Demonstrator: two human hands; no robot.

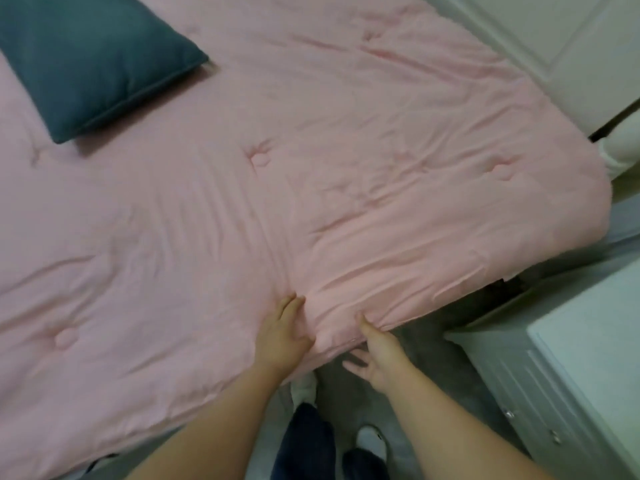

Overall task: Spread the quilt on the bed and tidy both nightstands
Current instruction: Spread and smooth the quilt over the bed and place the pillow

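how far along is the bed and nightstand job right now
Mostly done: the pink quilt already covers the bed, teal pillow on top. In hand: left hand presses and right hand tugs the wrinkled near edge. Left: the white nightstand, its top barely visible; no second one shows.

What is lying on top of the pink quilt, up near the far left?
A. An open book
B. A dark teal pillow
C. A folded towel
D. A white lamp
B: a dark teal pillow rests on the quilt at the upper left, well away from the hands, left and right, which are at the quilt's near edge.
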